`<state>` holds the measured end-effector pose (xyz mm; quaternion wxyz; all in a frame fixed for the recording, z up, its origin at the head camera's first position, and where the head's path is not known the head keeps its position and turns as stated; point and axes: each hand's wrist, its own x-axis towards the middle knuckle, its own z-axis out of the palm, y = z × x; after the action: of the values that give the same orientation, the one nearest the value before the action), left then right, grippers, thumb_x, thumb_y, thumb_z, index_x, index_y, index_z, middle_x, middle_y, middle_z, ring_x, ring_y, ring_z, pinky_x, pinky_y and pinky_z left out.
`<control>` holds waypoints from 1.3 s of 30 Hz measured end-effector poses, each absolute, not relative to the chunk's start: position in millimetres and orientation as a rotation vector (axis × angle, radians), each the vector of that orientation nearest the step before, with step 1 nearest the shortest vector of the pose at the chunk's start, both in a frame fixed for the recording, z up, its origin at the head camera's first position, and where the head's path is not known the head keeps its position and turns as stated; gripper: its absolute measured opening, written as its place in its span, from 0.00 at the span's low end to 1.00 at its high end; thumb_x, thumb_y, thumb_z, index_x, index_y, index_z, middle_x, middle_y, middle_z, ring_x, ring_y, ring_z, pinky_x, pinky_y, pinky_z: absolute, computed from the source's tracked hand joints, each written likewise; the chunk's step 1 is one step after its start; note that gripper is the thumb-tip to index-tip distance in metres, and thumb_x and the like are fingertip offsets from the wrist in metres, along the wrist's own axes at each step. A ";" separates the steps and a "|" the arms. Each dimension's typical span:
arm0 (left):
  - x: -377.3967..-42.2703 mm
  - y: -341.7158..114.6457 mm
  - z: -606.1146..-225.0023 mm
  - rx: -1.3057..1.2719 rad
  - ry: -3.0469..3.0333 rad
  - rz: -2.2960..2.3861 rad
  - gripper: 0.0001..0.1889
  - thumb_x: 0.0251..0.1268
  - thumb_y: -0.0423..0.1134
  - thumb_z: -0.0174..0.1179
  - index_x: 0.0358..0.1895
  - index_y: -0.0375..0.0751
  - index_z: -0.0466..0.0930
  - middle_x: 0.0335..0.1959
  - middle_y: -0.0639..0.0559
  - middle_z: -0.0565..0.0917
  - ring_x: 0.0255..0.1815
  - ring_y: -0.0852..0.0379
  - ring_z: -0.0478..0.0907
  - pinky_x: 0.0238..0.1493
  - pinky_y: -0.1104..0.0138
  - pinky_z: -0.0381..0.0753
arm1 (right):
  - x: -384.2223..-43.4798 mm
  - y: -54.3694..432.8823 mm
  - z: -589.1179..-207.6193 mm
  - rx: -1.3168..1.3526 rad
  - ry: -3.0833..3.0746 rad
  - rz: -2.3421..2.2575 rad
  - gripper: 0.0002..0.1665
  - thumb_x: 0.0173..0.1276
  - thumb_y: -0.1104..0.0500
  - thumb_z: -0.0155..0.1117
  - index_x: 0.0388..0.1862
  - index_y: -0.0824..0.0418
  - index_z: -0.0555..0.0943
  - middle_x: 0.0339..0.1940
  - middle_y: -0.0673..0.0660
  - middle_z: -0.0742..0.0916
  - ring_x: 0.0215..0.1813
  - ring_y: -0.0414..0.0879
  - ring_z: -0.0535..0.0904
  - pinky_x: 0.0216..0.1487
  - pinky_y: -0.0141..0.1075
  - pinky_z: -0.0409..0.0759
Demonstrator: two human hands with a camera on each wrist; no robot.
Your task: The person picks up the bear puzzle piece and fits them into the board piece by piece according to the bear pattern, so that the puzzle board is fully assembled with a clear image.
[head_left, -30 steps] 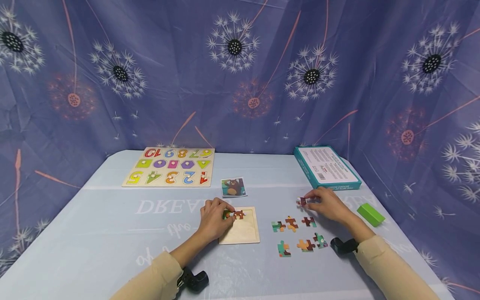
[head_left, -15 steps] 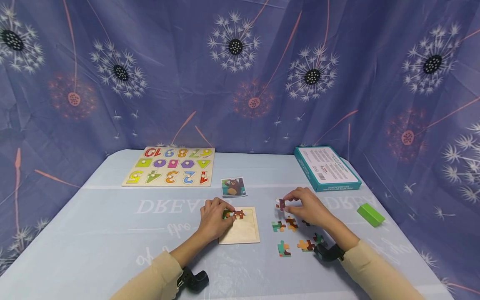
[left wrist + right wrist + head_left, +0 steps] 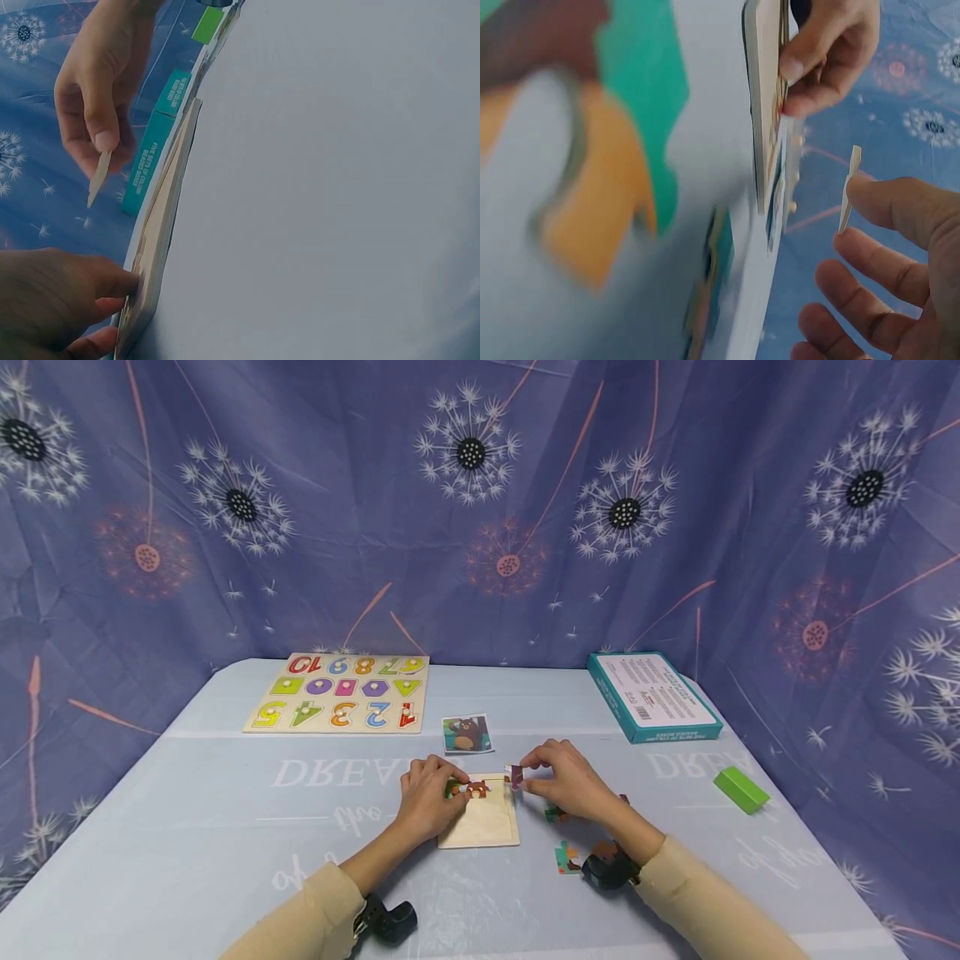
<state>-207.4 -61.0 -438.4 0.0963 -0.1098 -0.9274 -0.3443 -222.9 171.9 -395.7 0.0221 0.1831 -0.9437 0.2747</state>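
In the head view my left hand [image 3: 431, 797] is at the far left corner of a square wooden puzzle tray [image 3: 478, 828]. Its thumb and index finger pinch a brown puzzle piece with a bear's face [image 3: 477, 789], beside a green-and-orange piece partly hidden by the fingers. My right hand [image 3: 564, 779] holds another jigsaw piece [image 3: 515, 776], brown and purplish, over the tray's far right corner. The right wrist view shows this piece [image 3: 850, 187] edge-on between thumb and index finger, raised above the tray, the other fingers loosely bent.
Loose puzzle pieces [image 3: 567, 857] lie right of the tray, several partly hidden under my right arm. A bear picture card [image 3: 467, 734] lies beyond the tray. Farther off are a number board [image 3: 341, 693] and a teal box [image 3: 654, 697]. A green block [image 3: 742, 789] sits at the right.
My right hand has carried its puzzle piece leftward from beside the teal box to the tray's far right corner. My left hand has stayed in place on the tray.
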 end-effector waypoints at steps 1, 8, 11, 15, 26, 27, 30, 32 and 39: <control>-207.5 -61.0 -438.6 -0.324 -2.746 -1.017 0.08 0.52 0.40 0.66 0.37 0.47 0.83 0.41 0.50 0.76 0.47 0.50 0.64 0.51 0.49 0.57 | -222.9 168.9 -396.4 0.571 -2.924 0.856 0.12 0.56 0.53 0.70 0.40 0.48 0.83 0.39 0.47 0.82 0.46 0.43 0.71 0.47 0.40 0.70; -207.4 -61.4 -438.9 -0.327 -2.748 -1.015 0.08 0.52 0.41 0.66 0.37 0.47 0.83 0.41 0.50 0.75 0.47 0.50 0.64 0.52 0.49 0.57 | -223.6 152.4 -401.2 0.617 -2.917 0.828 0.11 0.53 0.55 0.71 0.38 0.50 0.84 0.36 0.48 0.82 0.43 0.42 0.71 0.44 0.39 0.69; -207.6 -61.2 -439.1 -0.326 -2.750 -1.010 0.08 0.52 0.41 0.65 0.37 0.48 0.83 0.41 0.50 0.75 0.47 0.49 0.64 0.52 0.49 0.58 | -224.2 149.1 -402.5 0.633 -2.929 0.812 0.12 0.54 0.54 0.71 0.38 0.51 0.84 0.37 0.49 0.82 0.42 0.42 0.70 0.44 0.38 0.68; -207.9 -60.9 -439.4 -0.322 -2.754 -1.007 0.08 0.52 0.41 0.65 0.36 0.48 0.83 0.40 0.50 0.75 0.48 0.49 0.64 0.52 0.49 0.58 | -225.9 146.8 -404.4 0.647 -2.947 0.788 0.12 0.53 0.53 0.72 0.38 0.52 0.84 0.36 0.50 0.82 0.41 0.42 0.70 0.45 0.39 0.68; -207.5 -61.2 -439.1 -0.317 -2.762 -1.032 0.08 0.52 0.41 0.65 0.36 0.47 0.83 0.40 0.50 0.75 0.47 0.50 0.64 0.52 0.50 0.57 | -230.4 147.1 -413.0 0.646 -2.990 0.728 0.14 0.52 0.53 0.72 0.38 0.53 0.84 0.35 0.48 0.81 0.40 0.42 0.70 0.45 0.39 0.69; -207.3 -61.3 -438.9 -0.318 -2.761 -1.031 0.08 0.52 0.40 0.66 0.36 0.47 0.83 0.40 0.50 0.75 0.47 0.50 0.64 0.52 0.50 0.57 | -230.8 147.0 -413.7 0.653 -2.988 0.721 0.14 0.52 0.53 0.72 0.38 0.53 0.84 0.34 0.48 0.81 0.40 0.42 0.69 0.45 0.39 0.69; -207.0 -61.2 -438.0 -0.318 -2.760 -1.029 0.08 0.52 0.40 0.66 0.37 0.47 0.83 0.40 0.50 0.75 0.47 0.50 0.64 0.52 0.50 0.57 | -232.1 146.5 -415.2 0.673 -2.980 0.700 0.14 0.52 0.53 0.72 0.38 0.53 0.84 0.34 0.49 0.81 0.39 0.42 0.68 0.44 0.39 0.67; -207.0 -61.0 -437.6 -0.319 -2.758 -1.027 0.08 0.52 0.40 0.66 0.36 0.47 0.83 0.41 0.50 0.75 0.47 0.50 0.64 0.52 0.50 0.57 | -232.8 146.2 -415.9 0.681 -2.977 0.687 0.14 0.52 0.53 0.72 0.38 0.53 0.84 0.33 0.49 0.81 0.38 0.42 0.68 0.43 0.38 0.67; -207.5 -60.8 -437.4 -0.313 -2.758 -1.024 0.08 0.52 0.40 0.66 0.36 0.47 0.83 0.41 0.50 0.75 0.48 0.49 0.64 0.52 0.49 0.57 | -233.9 145.6 -416.1 0.699 -2.971 0.672 0.13 0.51 0.54 0.72 0.37 0.52 0.84 0.33 0.50 0.80 0.37 0.42 0.67 0.43 0.38 0.65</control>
<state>-207.5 -60.8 -437.4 0.0911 -0.1054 -0.9283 -0.3448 -233.9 145.6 -416.1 0.0083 0.2237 -0.9506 0.2151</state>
